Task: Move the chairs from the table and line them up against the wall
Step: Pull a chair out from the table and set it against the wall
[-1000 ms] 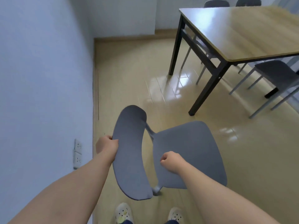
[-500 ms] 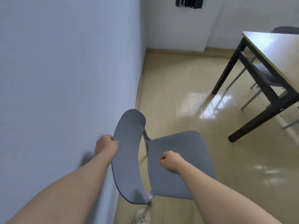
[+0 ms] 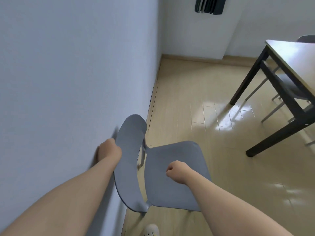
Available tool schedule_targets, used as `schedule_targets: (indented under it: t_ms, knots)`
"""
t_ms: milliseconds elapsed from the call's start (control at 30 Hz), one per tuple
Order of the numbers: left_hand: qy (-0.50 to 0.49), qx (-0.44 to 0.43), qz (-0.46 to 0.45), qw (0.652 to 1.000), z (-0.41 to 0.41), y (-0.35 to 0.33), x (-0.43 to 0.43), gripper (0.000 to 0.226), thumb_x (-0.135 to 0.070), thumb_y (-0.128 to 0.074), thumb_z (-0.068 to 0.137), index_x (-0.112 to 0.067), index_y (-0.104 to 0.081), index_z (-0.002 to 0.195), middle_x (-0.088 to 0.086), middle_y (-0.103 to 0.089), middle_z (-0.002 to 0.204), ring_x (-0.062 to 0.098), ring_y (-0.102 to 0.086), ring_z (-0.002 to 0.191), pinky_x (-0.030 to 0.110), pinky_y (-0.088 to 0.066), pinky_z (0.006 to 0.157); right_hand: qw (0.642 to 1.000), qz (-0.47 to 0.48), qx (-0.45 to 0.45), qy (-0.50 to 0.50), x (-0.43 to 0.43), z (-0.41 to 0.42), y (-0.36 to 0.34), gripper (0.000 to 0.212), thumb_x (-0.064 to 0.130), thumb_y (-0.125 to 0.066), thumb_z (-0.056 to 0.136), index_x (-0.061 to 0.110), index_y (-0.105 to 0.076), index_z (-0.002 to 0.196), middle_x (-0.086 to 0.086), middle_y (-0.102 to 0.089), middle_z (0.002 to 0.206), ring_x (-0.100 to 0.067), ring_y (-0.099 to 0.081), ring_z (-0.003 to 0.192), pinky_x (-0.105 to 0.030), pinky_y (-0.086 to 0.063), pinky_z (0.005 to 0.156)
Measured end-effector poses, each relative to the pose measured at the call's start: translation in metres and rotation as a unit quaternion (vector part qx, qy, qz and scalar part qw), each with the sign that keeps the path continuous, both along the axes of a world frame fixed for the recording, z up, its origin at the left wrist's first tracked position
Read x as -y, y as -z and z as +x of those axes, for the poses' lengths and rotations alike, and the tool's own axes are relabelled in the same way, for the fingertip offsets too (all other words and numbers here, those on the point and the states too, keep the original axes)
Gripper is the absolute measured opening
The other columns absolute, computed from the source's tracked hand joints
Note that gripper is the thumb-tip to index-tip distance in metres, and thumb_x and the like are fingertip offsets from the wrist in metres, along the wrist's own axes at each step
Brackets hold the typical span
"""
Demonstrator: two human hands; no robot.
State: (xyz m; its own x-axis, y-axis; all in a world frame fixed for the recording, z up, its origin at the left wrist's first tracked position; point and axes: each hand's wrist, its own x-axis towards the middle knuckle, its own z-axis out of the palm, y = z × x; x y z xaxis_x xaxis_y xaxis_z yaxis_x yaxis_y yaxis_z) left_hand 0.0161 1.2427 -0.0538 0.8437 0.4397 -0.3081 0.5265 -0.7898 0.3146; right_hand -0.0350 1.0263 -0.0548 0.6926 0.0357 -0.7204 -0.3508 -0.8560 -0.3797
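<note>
A grey-blue chair is in front of me, its backrest (image 3: 129, 150) turned toward the pale wall (image 3: 76, 82) on the left and almost touching it. Its seat (image 3: 187, 159) points right, into the room. My left hand (image 3: 110, 149) grips the backrest's top edge, between chair and wall. My right hand (image 3: 178, 171) is curled into a fist over the middle of the seat, with nothing visible in it. The chair's legs are mostly hidden under the seat.
A wooden table (image 3: 293, 53) with black legs stands at the right. A grey chair (image 3: 289, 86) is tucked under it, and another chair back (image 3: 306, 39) shows behind it. Bare floor runs along the wall to the far corner. My shoe (image 3: 151, 230) is below the chair.
The chair has come left, close up to the wall, with both hands in the same places on it. My view has turned left, so the table has slid toward the right edge.
</note>
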Motion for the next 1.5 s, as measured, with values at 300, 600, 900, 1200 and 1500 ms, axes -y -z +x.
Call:
schedule_targets:
  t_ms: [300, 600, 900, 1200, 1500]
  knots:
    - [0.047, -0.124, 0.034, 0.991, -0.014, -0.016, 0.014, 0.046, 0.002, -0.041, 0.091, 0.0, -0.027, 0.135, 0.02, -0.047, 0.136, 0.036, -0.048, 0.126, 0.04, -0.044, 0.097, 0.999, -0.006, -0.007, -0.032, -0.009, 0.004, 0.003, 0.036, 0.013, -0.04, 0.092, 0.001, -0.06, 0.118, -0.015, -0.063, 0.125, -0.022, -0.047, 0.084, -0.028, -0.038, 0.073]
    - [0.112, -0.106, 0.073, 0.985, -0.033, -0.022, 0.009, 0.043, 0.005, -0.04, 0.09, 0.0, -0.03, 0.131, 0.02, -0.05, 0.133, 0.036, -0.052, 0.122, 0.04, -0.045, 0.094, 0.997, -0.01, -0.006, -0.08, -0.029, -0.001, 0.001, 0.036, 0.017, -0.042, 0.094, 0.003, -0.061, 0.121, -0.012, -0.063, 0.123, -0.026, -0.06, 0.104, -0.032, -0.048, 0.087]
    - [0.177, -0.095, 0.172, 0.964, -0.033, -0.033, 0.004, 0.038, 0.009, -0.038, 0.09, 0.002, -0.037, 0.128, 0.02, -0.053, 0.131, 0.036, -0.055, 0.119, 0.039, -0.045, 0.094, 0.996, -0.029, 0.011, -0.079, -0.018, -0.006, -0.003, 0.036, 0.017, -0.041, 0.094, 0.003, -0.061, 0.121, -0.014, -0.062, 0.127, -0.023, -0.058, 0.097, -0.036, -0.048, 0.098]
    - [0.339, -0.029, 0.14, 0.93, -0.028, -0.06, 0.088, 0.031, -0.008, -0.041, 0.093, -0.009, -0.054, 0.121, 0.009, -0.057, 0.123, 0.026, -0.054, 0.097, 0.029, -0.039, 0.071, 0.998, -0.012, 0.042, -0.039, 0.022, -0.013, -0.022, 0.037, 0.015, -0.041, 0.093, 0.002, -0.06, 0.121, -0.014, -0.063, 0.124, -0.022, -0.051, 0.088, -0.029, -0.042, 0.077]
    - [0.509, -0.016, 0.04, 0.86, -0.046, -0.078, 0.253, 0.035, -0.026, -0.048, 0.094, -0.02, -0.057, 0.128, 0.004, -0.059, 0.132, 0.023, -0.057, 0.12, 0.034, -0.047, 0.097, 0.994, -0.032, 0.07, 0.083, 0.158, -0.066, -0.057, 0.032, 0.015, -0.04, 0.095, 0.007, -0.063, 0.117, -0.012, -0.061, 0.125, -0.028, -0.056, 0.108, -0.033, -0.046, 0.093]
